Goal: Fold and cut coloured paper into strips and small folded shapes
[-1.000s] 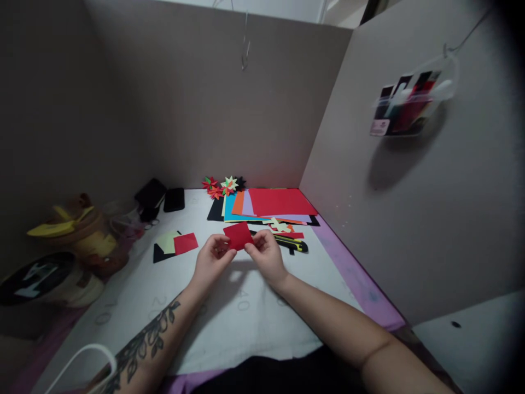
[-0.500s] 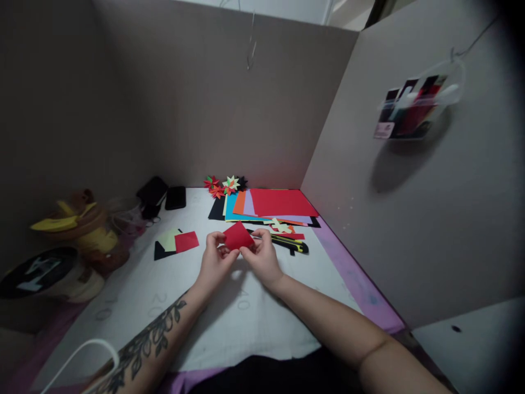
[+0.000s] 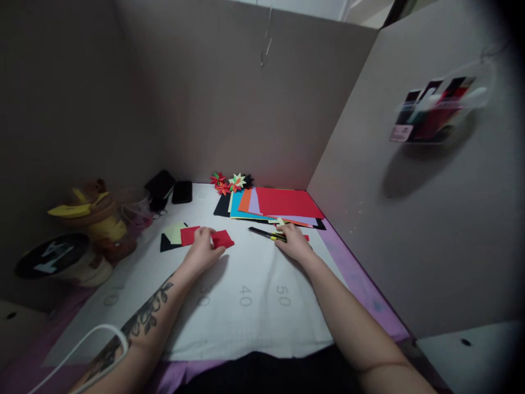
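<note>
My left hand holds a red paper piece between thumb and fingers, left of the table's middle. Just left of that hand lie another red square, a pale green piece and a black piece, partly overlapping. My right hand is closed around the yellow and black handle of a cutter, whose dark end points left. Paper scraps lie behind and under this hand, which hides part of them.
Coloured sheets are stacked at the back, beside folded paper stars. Pots and cups stand at the left, near a black phone. A clear holder hangs on the right wall.
My hands have moved apart. My right hand let go of the red paper and took hold of the cutter; my left hand carried the paper left. The view shifted slightly.
</note>
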The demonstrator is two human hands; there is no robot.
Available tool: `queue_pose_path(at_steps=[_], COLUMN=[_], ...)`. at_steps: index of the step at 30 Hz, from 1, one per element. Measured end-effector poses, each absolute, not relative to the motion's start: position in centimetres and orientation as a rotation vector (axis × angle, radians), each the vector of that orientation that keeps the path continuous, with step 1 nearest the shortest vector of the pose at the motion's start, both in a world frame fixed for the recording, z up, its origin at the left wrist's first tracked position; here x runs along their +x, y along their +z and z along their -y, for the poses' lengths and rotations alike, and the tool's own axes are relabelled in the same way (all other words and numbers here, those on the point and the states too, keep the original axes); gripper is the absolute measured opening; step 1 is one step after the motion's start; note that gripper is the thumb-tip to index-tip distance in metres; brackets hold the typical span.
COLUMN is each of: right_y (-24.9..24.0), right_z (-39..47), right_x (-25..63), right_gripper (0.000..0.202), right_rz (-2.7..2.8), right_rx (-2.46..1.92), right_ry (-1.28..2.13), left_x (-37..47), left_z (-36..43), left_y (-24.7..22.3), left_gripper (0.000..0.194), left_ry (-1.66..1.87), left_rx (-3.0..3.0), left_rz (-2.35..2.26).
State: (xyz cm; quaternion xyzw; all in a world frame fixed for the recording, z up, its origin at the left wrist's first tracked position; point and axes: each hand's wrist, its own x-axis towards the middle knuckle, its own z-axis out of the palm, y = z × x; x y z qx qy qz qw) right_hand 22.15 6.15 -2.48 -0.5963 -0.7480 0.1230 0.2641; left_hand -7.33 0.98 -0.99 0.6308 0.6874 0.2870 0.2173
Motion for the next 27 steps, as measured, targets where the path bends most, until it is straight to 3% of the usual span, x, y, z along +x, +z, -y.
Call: queue_pose_path(at_steps=[5, 10, 20, 27], right_y=[-2.4, -1.7, -2.4, -2.0], right_z=[-6.4, -5.2, -5.7, -5.4], right_x=[21.7, 20.1, 17.2, 17.6], right_gripper=[0.025, 0.028, 0.026, 0.027], right_rz=[2.283, 2.331, 2.474, 2.572], right_rx=[-1.677, -1.444, -1.377, -1.326], right_ry=[0.253, 0.152, 0.169, 0.188], left_x=[-7.5, -7.0, -6.3, -6.9], left_z=[-1.1, -1.4, -1.2, -1.5], left_y=[-0.5, -1.2, -1.2, -1.4], left_gripper=[0.023, 0.013, 0.014, 0.028], left_ry=[0.601, 0.473, 0.486, 0.492], left_rx=[2.077, 2.14, 2.172, 2.271], left_rz=[-1.981, -1.906, -1.82, -1.625])
